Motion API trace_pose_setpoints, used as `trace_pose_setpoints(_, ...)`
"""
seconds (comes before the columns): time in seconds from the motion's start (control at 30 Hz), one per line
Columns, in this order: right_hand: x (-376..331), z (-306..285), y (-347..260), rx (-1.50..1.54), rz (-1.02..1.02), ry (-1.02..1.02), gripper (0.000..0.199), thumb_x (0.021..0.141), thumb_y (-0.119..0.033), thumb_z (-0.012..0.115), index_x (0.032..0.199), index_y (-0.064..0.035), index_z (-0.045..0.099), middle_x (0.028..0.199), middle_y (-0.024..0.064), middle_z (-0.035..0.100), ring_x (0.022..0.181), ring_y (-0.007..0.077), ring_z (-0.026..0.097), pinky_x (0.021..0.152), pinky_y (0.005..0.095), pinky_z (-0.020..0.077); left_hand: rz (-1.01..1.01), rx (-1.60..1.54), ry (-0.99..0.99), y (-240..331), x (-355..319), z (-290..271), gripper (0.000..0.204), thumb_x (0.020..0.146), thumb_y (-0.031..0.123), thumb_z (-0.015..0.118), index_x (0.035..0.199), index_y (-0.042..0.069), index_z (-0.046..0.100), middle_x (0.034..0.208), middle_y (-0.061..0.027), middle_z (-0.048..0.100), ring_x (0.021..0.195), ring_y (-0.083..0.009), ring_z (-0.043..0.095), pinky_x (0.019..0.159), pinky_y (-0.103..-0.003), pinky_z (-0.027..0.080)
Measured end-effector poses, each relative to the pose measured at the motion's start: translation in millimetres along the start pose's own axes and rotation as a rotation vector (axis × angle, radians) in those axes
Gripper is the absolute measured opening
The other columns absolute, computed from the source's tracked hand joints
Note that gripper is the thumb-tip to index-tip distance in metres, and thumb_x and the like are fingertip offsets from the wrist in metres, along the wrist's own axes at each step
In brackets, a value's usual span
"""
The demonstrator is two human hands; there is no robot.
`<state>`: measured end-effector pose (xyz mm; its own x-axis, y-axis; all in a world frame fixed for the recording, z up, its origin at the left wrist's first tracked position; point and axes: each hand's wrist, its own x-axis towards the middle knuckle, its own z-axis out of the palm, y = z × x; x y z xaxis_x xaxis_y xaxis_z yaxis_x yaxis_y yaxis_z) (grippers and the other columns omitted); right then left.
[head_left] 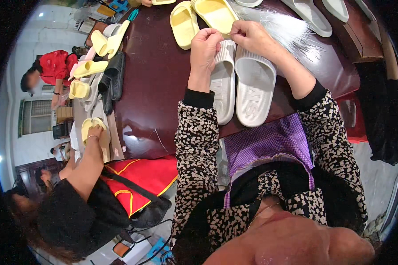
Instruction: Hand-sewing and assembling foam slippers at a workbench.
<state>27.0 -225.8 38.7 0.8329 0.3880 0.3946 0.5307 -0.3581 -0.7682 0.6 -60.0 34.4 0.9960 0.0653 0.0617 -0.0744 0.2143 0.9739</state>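
Note:
A pair of light grey slide slippers, the left one [222, 95] and the right one [254, 95], lies side by side on the dark red table in front of me. My left hand [206, 47] is closed in a pinch at the strap end of the left slipper. Close by, above the straps, my right hand [251, 39] also pinches with thumb and fingers. Whatever sits between the fingertips of either hand is too small or hidden to name. A yellow slipper [184, 27] and a second yellow slipper [214, 14] lie just beyond my hands.
A bundle of thin clear plastic strands [287, 28] spreads behind my right hand. Further grey slippers [311, 17] lie at the far right. Along the left edge are yellow, grey and black slippers [115, 75]. A co-worker's hand [95, 131] rests on a yellow slipper there; another person in red [55, 68] stands beyond.

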Motion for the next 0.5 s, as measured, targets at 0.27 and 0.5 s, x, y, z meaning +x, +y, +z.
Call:
trace_pose_setpoints(0.27, -0.4, -1.1, -1.2, -0.007, 0.039, 0.002, 0.010, 0.073, -0.010, 0.057, 0.076, -0.0012, 0.060, 0.067, 0.0141, 0.061, 0.065, 0.0277, 0.061, 0.063, 0.0363, 0.0476, 0.022, -0.015, 0.012, -0.3, 0.7, 2.3, 0.009, 0.076, -0.001, 0.061, 0.084, 0.001, 0.058, 0.068, -0.0025, 0.058, 0.052, -0.0056, 0.046, 0.047, -0.018, 0.037)
trace_pose_setpoints(0.5, -1.1, -0.2, -0.6, -0.004, 0.038, 0.015, 0.010, 0.074, -0.011, 0.056, 0.077, -0.0015, 0.060, 0.066, 0.0132, 0.061, 0.064, 0.0270, 0.061, 0.063, 0.0357, 0.0474, 0.036, -0.008, 0.034, -0.7, -0.6, 4.0, 0.008, 0.077, -0.001, 0.062, 0.084, 0.001, 0.059, 0.068, -0.0005, 0.057, 0.052, -0.0046, 0.047, 0.048, -0.017, 0.037)
